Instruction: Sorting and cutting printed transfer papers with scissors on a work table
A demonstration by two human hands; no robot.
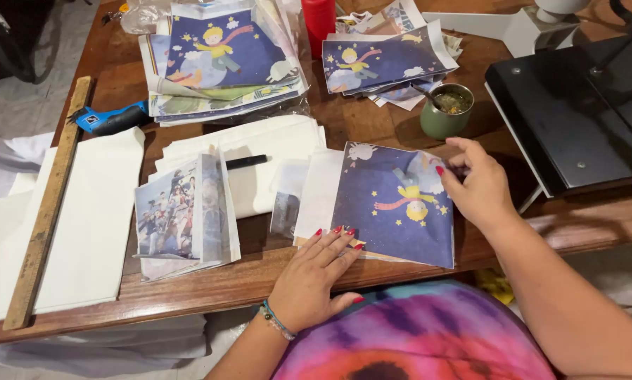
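A dark blue printed sheet (390, 211) with a small cartoon figure and stars lies on white fabric near the table's front edge. My left hand (316, 271) rests flat on the sheet's near left corner, fingers spread. My right hand (474, 186) touches the sheet's far right edge with its fingertips, fingers apart. Neither hand grips anything.
Two stacks of similar blue prints (221, 56) (382, 63) lie at the back. A green cup (446, 112), a black heat press (576, 112), a group-picture print (179, 214), a black pen (245, 162), white fabric pieces (91, 218), a wooden ruler (45, 211) and a blue tool (112, 118) share the wooden table (210, 285).
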